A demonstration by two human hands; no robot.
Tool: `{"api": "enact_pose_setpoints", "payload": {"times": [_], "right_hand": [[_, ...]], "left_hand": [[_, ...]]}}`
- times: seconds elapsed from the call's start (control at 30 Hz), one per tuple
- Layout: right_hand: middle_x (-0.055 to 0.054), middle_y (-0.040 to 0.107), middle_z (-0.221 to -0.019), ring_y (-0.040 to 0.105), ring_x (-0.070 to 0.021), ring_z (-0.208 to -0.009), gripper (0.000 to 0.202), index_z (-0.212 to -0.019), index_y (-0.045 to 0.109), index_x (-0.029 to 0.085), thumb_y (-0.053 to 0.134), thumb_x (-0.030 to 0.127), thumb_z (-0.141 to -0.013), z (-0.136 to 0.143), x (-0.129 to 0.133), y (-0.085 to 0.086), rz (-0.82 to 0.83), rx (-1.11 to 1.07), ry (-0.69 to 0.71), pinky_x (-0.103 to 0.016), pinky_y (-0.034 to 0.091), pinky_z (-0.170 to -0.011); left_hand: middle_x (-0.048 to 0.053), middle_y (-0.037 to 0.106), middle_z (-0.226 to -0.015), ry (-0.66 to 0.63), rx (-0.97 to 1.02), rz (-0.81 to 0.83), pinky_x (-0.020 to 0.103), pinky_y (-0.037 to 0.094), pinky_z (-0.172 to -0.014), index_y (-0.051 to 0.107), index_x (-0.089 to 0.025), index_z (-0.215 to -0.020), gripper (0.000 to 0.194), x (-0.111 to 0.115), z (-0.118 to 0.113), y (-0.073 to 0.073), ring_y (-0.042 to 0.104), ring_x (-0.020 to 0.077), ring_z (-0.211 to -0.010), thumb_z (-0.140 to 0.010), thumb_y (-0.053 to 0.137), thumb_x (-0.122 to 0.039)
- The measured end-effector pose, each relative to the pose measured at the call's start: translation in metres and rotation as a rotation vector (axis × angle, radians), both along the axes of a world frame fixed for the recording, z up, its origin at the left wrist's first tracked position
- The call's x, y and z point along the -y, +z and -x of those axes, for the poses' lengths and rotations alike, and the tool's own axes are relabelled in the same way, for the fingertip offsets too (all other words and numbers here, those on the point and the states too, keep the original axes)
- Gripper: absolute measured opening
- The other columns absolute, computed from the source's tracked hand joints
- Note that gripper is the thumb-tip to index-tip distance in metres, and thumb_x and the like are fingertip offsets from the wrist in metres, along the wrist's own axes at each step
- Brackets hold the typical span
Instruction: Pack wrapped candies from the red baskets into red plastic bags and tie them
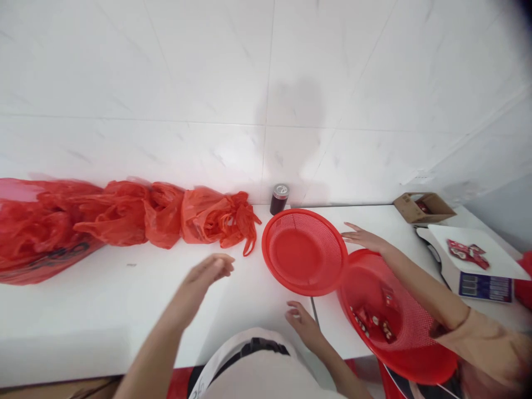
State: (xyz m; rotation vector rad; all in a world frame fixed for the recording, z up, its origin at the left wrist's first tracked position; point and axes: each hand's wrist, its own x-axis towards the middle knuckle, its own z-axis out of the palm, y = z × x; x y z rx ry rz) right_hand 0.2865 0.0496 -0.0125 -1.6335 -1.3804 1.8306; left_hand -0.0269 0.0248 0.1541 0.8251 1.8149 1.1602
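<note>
My left hand (pixel 208 271) hovers over the white table in front of the tied red plastic bags (pixel 216 219). Its fingers are loosely bent and hold nothing. Close to the table's front edge is my right hand (pixel 304 327), fingers slightly curled and apart, with nothing in it. A round red mesh basket (pixel 305 249) lies just beyond my right hand, and neither of my hands touches it. A co-worker's hand (pixel 361 237) reaches in from the right to that basket's rim. Under the co-worker's arm, a second red basket (pixel 415 327) contains several small red packets (pixel 372 321).
A dark can (pixel 279 199) stands against the tiled wall. On the right, a digital scale (pixel 477 252) carries red packets (pixel 468 253). Behind it sits an open cardboard box (pixel 424 208). Red bags (pixel 45 227) line the wall to the left.
</note>
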Motion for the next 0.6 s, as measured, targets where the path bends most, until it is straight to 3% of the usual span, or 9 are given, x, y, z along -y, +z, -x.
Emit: {"api": "enact_pose_setpoints", "payload": {"times": [0.07, 0.13, 0.2, 0.27, 0.33, 0.4, 0.5, 0.57, 0.6], "right_hand": [[-0.007, 0.067, -0.110, 0.067, -0.0256, -0.094, 0.053, -0.114, 0.055, 0.030, 0.062, 0.061, -0.071, -0.042, 0.015, -0.003, 0.213, -0.240, -0.317, -0.044, 0.053, -0.082], [-0.009, 0.067, -0.108, 0.067, -0.0272, -0.098, 0.055, -0.106, 0.053, 0.027, 0.056, 0.069, -0.071, -0.087, 0.021, -0.007, 0.287, -0.383, -0.757, -0.046, 0.055, -0.082], [-0.010, 0.069, -0.095, 0.069, -0.0253, -0.091, 0.047, -0.094, 0.053, 0.023, 0.053, 0.065, -0.073, -0.127, 0.017, -0.013, 0.272, -0.335, -1.115, -0.041, 0.058, -0.078], [-0.008, 0.068, -0.080, 0.070, -0.0225, -0.079, 0.032, -0.085, 0.053, 0.022, 0.059, 0.050, -0.070, -0.157, 0.010, -0.019, 0.245, -0.223, -1.297, -0.035, 0.061, -0.071], [-0.007, 0.068, -0.077, 0.070, -0.0222, -0.073, 0.026, -0.082, 0.053, 0.023, 0.066, 0.035, -0.062, -0.176, 0.012, -0.024, 0.223, -0.138, -1.365, -0.033, 0.062, -0.066], [-0.009, 0.070, -0.088, 0.070, -0.0257, -0.076, 0.034, -0.081, 0.054, 0.026, 0.070, 0.029, -0.052, -0.183, 0.031, -0.024, 0.209, -0.092, -1.406, -0.036, 0.063, -0.063], [-0.010, 0.067, -0.114, 0.070, -0.0307, -0.085, 0.057, -0.092, 0.055, 0.036, 0.074, 0.043, -0.040, -0.178, 0.077, -0.007, 0.201, 0.056, -1.395, -0.038, 0.062, -0.055], [-0.004, 0.065, -0.120, 0.069, -0.0342, -0.092, 0.073, -0.103, 0.052, 0.044, 0.064, 0.068, -0.035, -0.171, 0.096, 0.016, 0.041, 0.284, -1.145, -0.038, 0.056, -0.046], [-0.003, 0.064, -0.122, 0.067, -0.0341, -0.098, 0.079, -0.109, 0.051, 0.043, 0.047, 0.082, -0.040, -0.167, 0.098, 0.028, -0.093, 0.397, -0.942, -0.036, 0.053, -0.047]], "left_hand": [[0.003, 0.070, -0.097, -0.229, -0.008, 0.089, 0.034, 0.049, -0.082, 0.069, -0.023, -0.101, 0.029, 0.002, -0.019, -0.014, 0.062, 0.0216, -0.087, -0.083, 0.060, -0.044], [0.003, 0.070, -0.098, -0.454, 0.007, 0.174, 0.033, 0.047, -0.082, 0.068, -0.025, -0.104, 0.031, 0.009, -0.041, -0.033, 0.061, 0.0210, -0.087, -0.084, 0.056, -0.045], [0.003, 0.069, -0.101, -0.591, 0.068, 0.223, 0.032, 0.046, -0.085, 0.067, -0.026, -0.108, 0.034, 0.018, -0.058, -0.050, 0.061, 0.0208, -0.091, -0.087, 0.052, -0.047], [0.003, 0.069, -0.102, -0.636, 0.093, 0.242, 0.032, 0.045, -0.088, 0.067, -0.026, -0.107, 0.034, 0.022, -0.065, -0.063, 0.061, 0.0216, -0.094, -0.087, 0.050, -0.048], [0.004, 0.068, -0.104, -0.639, 0.073, 0.233, 0.033, 0.044, -0.090, 0.067, -0.026, -0.104, 0.034, 0.017, -0.065, -0.071, 0.060, 0.0227, -0.098, -0.085, 0.053, -0.049], [0.006, 0.067, -0.107, -0.596, 0.069, 0.230, 0.035, 0.044, -0.092, 0.065, -0.025, -0.106, 0.037, 0.005, -0.060, -0.078, 0.060, 0.0232, -0.099, -0.083, 0.055, -0.052], [0.011, 0.058, -0.125, -0.365, 0.197, 0.307, 0.037, 0.047, -0.089, 0.049, -0.026, -0.129, 0.060, -0.023, -0.054, -0.092, 0.060, 0.0239, -0.103, -0.080, 0.055, -0.060], [0.017, 0.042, -0.143, -0.250, 0.282, 0.368, 0.038, 0.049, -0.087, 0.029, -0.027, -0.143, 0.077, -0.047, -0.057, -0.105, 0.058, 0.0262, -0.111, -0.079, 0.052, -0.065], [0.018, 0.033, -0.149, -0.242, 0.304, 0.381, 0.039, 0.049, -0.088, 0.022, -0.029, -0.146, 0.083, -0.062, -0.062, -0.111, 0.056, 0.0275, -0.116, -0.079, 0.051, -0.067]]}}
